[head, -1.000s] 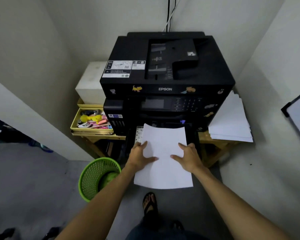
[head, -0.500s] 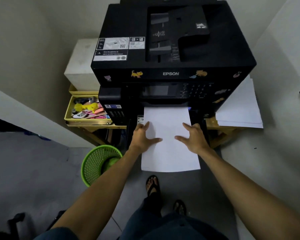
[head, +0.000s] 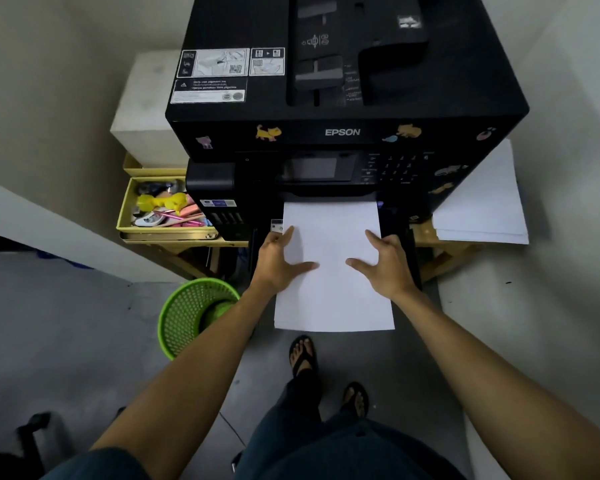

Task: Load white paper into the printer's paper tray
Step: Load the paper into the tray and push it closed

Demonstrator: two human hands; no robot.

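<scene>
Vs. a sec ago the white paper stack [head: 333, 268] sits further into the black Epson printer [head: 343, 109]; its far edge is now under the front slot, and the camera is closer in. Paper's long axis runs front-to-back, leading short edge pointing into the printer, near edge hanging out over the black paper tray [head: 400, 233] twd the person. Left hand [head: 279, 261] grips the stack's left edge, thumb laid on top; right hand [head: 387, 265] grips the right edge the same way. Left of the printer: yellow desk tray [head: 167, 232] w/ stationery, green mesh bin [head: 191, 313] on the floor. Right: loose white sheets [head: 482, 209].
</scene>
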